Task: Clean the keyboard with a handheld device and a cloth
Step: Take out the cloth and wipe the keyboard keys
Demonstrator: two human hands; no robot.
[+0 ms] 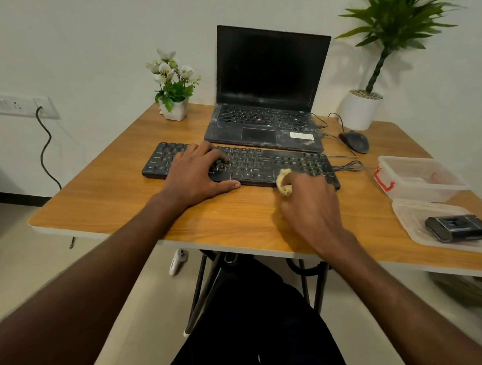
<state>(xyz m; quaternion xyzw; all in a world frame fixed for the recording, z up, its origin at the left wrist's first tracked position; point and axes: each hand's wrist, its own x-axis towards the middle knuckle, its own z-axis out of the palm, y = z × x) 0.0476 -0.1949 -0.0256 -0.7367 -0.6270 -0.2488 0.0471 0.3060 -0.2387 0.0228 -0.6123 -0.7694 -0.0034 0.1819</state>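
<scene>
A black keyboard [264, 164] lies across the middle of the wooden table [118, 205], in front of a dusty laptop. My left hand [197, 170] rests flat on the keyboard's left half, fingers spread over the keys, thumb on the table at the front edge. My right hand [307, 198] is closed around a bunched yellow cloth [284, 181] at the keyboard's front right edge, pressing against the keys there. A black handheld device [458, 227] lies on a clear plastic lid [415, 220] at the right edge of the table.
An open black laptop [269, 97] stands behind the keyboard. A black mouse [354, 142] and cables lie to its right. A clear plastic box [418, 178] sits at the right. A small flower pot [174, 107] and a large potted plant [361, 111] stand at the back.
</scene>
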